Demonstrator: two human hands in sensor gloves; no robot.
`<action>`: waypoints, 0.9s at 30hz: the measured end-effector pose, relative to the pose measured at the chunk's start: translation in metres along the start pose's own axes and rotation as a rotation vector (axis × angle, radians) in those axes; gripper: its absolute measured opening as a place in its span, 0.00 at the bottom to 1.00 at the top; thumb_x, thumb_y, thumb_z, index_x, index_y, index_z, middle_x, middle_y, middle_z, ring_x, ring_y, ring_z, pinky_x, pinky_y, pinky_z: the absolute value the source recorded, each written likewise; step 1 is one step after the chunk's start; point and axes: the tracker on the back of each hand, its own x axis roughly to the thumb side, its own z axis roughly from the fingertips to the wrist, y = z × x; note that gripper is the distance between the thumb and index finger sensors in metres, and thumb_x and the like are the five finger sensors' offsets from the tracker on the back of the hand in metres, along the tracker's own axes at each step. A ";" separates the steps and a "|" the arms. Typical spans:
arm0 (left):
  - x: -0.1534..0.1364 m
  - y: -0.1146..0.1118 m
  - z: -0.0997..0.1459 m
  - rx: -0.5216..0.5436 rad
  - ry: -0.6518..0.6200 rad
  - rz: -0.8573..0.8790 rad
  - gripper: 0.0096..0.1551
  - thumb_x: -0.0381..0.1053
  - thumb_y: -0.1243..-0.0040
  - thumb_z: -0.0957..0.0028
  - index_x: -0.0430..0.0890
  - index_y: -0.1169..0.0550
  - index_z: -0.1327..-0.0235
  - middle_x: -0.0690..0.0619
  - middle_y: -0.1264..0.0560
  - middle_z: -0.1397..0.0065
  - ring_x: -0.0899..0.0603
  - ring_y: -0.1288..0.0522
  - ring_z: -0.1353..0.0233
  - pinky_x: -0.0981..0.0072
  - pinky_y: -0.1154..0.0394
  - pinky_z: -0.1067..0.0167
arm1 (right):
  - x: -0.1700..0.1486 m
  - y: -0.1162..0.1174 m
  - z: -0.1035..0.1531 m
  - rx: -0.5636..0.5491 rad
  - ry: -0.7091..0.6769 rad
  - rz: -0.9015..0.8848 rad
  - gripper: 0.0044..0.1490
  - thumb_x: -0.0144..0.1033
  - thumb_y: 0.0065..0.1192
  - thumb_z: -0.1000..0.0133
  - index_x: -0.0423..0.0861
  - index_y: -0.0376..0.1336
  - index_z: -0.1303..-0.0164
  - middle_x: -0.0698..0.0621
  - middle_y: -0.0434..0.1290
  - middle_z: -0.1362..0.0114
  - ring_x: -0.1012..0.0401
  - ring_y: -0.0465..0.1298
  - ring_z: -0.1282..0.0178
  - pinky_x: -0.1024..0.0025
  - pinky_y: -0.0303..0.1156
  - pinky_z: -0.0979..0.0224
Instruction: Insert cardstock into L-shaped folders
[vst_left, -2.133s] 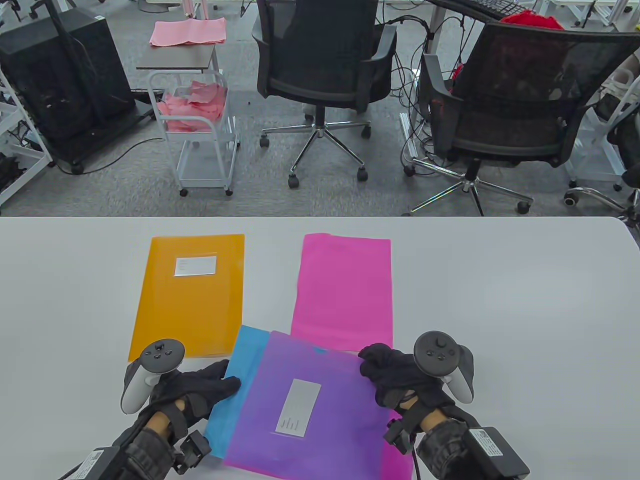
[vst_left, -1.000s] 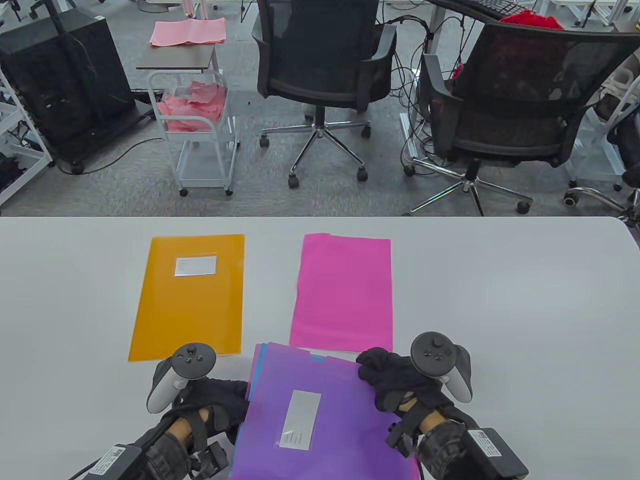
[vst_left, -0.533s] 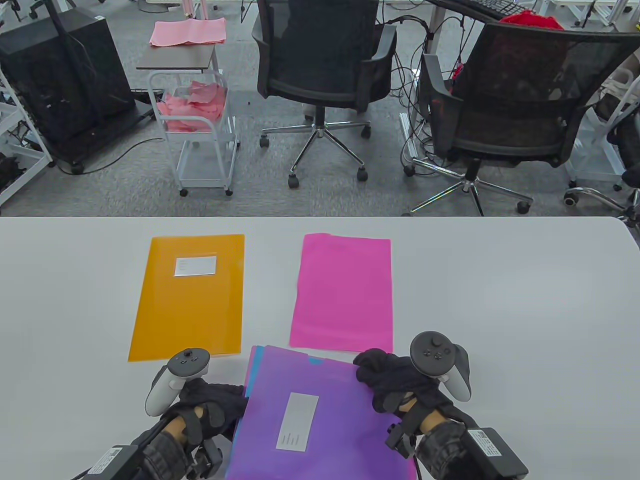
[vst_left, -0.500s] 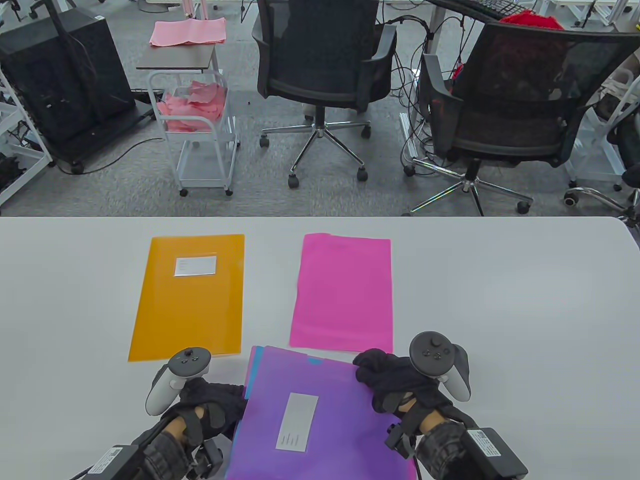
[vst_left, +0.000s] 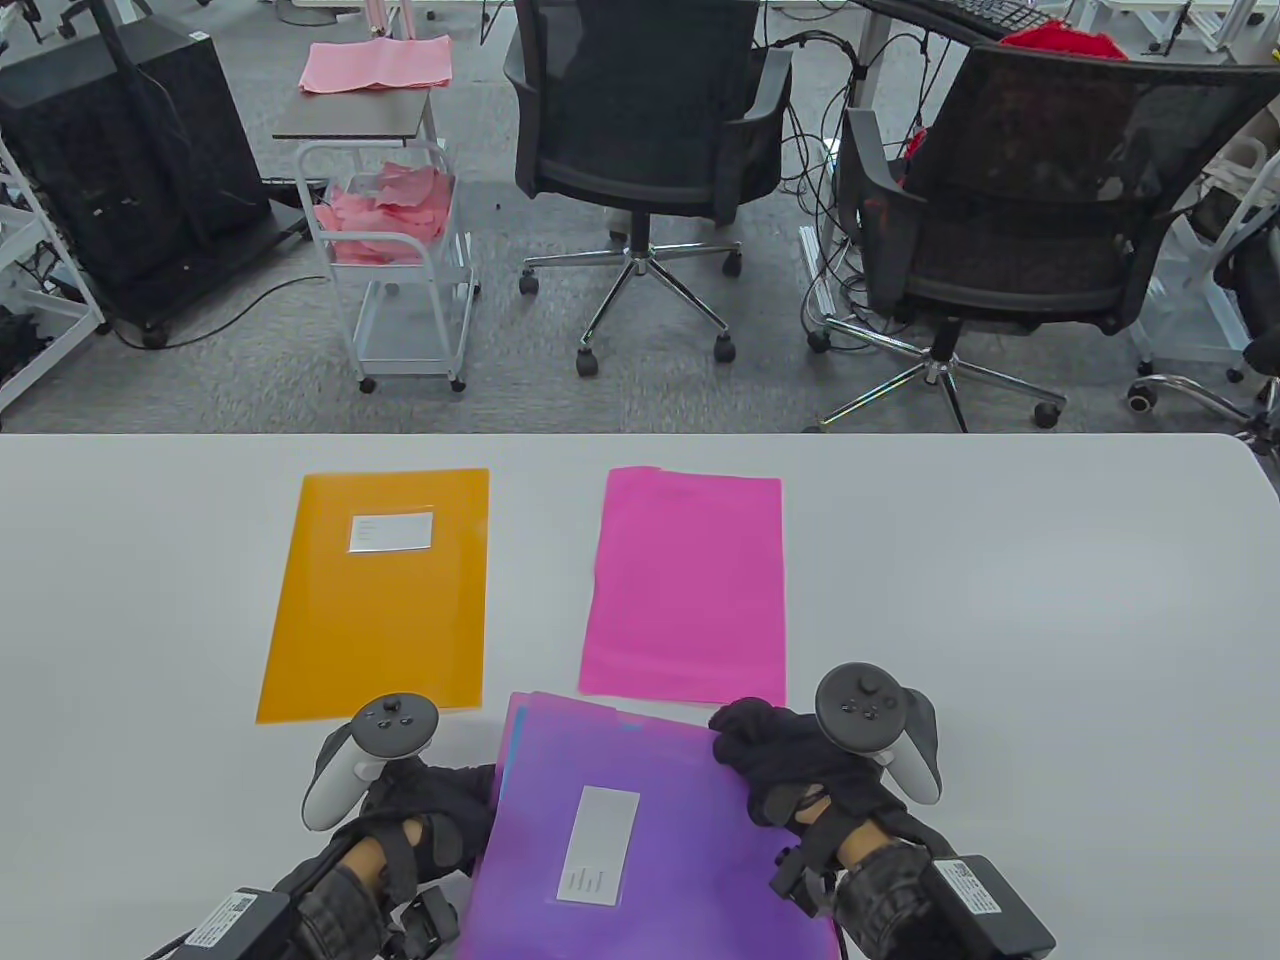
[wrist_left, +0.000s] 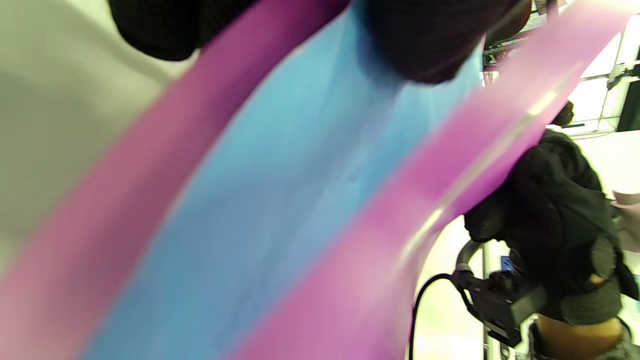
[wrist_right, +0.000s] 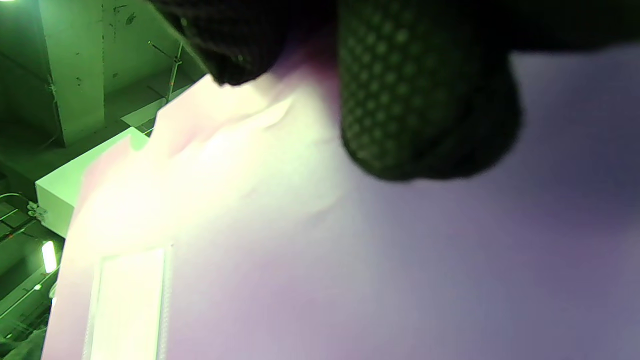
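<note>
Table view shows my left hand (vst_left: 425, 800) at the left edge of the purple folder (vst_left: 640, 830), and my right hand (vst_left: 790, 760) gripping the folder's far right corner. The folder lies near the front edge of the white table (vst_left: 1000, 600), its near end running out of the bottom of the view. A thin strip of blue cardstock (vst_left: 503, 770) peeks out along the folder's left edge; almost all of the sheet sits inside.

From the left wrist view, the blue cardstock (wrist_left: 280, 200) lies between the folder's two purple leaves (wrist_left: 380, 250), and one of my fingertips (wrist_left: 425, 45) presses on the blue sheet while another rests over the outer leaf. I cannot tell how tightly these fingers close.

On the right wrist view, my right fingers (wrist_right: 425, 100) curl over the folder's surface (wrist_right: 400, 275), pinching its corner.

Farther back on the table lie an orange folder (vst_left: 380, 590) on the left and a pink folder (vst_left: 685, 585) on the right, both flat and apart from my hands.
</note>
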 end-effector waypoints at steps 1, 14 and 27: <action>-0.001 0.001 0.000 -0.014 -0.015 0.033 0.34 0.62 0.41 0.50 0.50 0.32 0.32 0.51 0.18 0.40 0.41 0.13 0.45 0.42 0.25 0.39 | 0.000 0.000 0.000 -0.007 0.005 0.005 0.28 0.44 0.62 0.54 0.44 0.63 0.47 0.41 0.77 0.56 0.57 0.83 0.77 0.68 0.80 0.78; 0.007 0.003 0.005 0.120 -0.078 0.021 0.33 0.45 0.42 0.48 0.54 0.37 0.28 0.48 0.19 0.37 0.40 0.12 0.45 0.43 0.22 0.43 | 0.002 0.005 0.002 -0.034 0.034 0.054 0.35 0.40 0.62 0.53 0.45 0.58 0.35 0.36 0.70 0.37 0.54 0.83 0.72 0.65 0.80 0.73; 0.005 0.041 0.028 0.428 -0.107 0.026 0.24 0.43 0.44 0.53 0.54 0.26 0.41 0.49 0.18 0.43 0.40 0.14 0.49 0.42 0.24 0.43 | -0.017 -0.018 -0.001 0.175 0.207 0.158 0.40 0.53 0.71 0.58 0.44 0.63 0.40 0.39 0.79 0.55 0.52 0.82 0.72 0.63 0.79 0.73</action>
